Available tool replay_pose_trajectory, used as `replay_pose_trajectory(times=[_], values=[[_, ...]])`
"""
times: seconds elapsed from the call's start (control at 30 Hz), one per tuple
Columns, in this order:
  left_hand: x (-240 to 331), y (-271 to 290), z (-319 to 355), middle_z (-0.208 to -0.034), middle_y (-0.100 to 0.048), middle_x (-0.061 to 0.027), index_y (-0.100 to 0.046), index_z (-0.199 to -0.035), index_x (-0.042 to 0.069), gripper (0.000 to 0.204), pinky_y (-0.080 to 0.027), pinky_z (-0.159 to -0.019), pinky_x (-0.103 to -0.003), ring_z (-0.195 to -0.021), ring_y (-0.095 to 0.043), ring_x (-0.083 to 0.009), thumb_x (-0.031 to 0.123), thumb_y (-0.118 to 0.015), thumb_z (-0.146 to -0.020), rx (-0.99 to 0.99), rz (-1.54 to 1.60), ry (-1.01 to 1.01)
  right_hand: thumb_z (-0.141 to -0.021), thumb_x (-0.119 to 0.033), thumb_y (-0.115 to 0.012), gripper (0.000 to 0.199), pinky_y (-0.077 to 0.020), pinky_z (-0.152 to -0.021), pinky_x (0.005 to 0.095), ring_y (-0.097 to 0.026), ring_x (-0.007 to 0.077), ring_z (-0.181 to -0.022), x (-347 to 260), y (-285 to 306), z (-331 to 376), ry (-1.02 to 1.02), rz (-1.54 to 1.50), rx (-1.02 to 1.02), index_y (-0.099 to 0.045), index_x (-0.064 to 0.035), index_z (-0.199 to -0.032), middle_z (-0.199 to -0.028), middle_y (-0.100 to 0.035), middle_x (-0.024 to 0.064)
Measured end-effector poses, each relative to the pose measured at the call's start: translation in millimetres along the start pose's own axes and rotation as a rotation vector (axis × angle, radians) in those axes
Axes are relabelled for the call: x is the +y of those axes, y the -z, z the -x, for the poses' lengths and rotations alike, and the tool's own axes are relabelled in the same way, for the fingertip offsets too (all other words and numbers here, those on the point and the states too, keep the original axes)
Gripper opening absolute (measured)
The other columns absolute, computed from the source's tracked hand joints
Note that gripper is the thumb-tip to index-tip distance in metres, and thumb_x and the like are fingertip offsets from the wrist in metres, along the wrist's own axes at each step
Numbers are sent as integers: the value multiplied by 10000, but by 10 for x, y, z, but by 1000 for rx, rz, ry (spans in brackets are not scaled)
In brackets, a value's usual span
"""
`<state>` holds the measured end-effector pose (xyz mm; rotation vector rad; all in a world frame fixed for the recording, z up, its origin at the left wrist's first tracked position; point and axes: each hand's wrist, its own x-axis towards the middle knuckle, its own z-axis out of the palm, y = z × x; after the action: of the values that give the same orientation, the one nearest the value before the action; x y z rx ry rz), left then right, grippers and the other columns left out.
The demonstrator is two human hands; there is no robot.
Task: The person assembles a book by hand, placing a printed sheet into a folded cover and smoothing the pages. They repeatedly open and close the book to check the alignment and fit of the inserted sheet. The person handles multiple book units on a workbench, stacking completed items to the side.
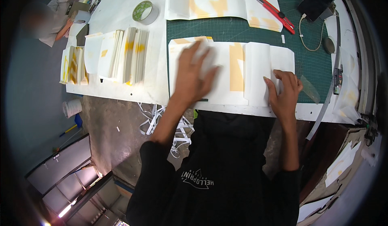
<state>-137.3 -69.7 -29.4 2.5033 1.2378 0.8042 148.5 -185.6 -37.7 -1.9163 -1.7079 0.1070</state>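
A white sheet with yellow-orange print (218, 84), folded into panels, lies flat before me on the green cutting mat (311, 58). Over its left half is my left hand (193, 74), slightly blurred, with thumb and fingers apart and nothing visible in it. I cannot tell whether it touches the paper. My right hand (286, 92) rests at the sheet's right end, its fingers bent and apart from the thumb, next to a raised fold (257, 72). A second printed white sheet (216, 2) lies farther back on the mat, with a red utility knife (279, 14) on its right part.
Stacks of folded printed sheets (129, 56) stand left on the white table (155, 68), with a roll of green tape (144, 12) behind. A black device with a cable (317, 2) sits back right. Paper strips (153, 119) litter the floor. Another person (56, 24) is at the far left.
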Motion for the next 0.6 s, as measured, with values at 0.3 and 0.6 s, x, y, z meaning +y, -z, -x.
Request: replay_pose_trajectory(times=[0.3, 0.6], values=[[-371, 687, 536, -1238, -750, -157, -644, -1381, -71, 389, -524, -991, -313, -1140, -679, -181, 195, -628, -1097, 73, 584, 786, -932, -177, -805, 259, -359, -1075, 479, -676, 299, -1079, -163, 46, 85, -116, -199, 55, -714, -42, -1133, -1113, -746, 127], [-272, 733, 484, -1252, -739, -177, -625, -1378, -102, 403, -507, -1015, -307, -1145, -675, -185, 191, -627, -1101, 66, 666, 810, -978, -193, -761, 231, -358, -1092, 462, -693, 293, -1068, -197, 98, 143, -119, -245, 24, -728, -21, -1127, -1094, -762, 126]])
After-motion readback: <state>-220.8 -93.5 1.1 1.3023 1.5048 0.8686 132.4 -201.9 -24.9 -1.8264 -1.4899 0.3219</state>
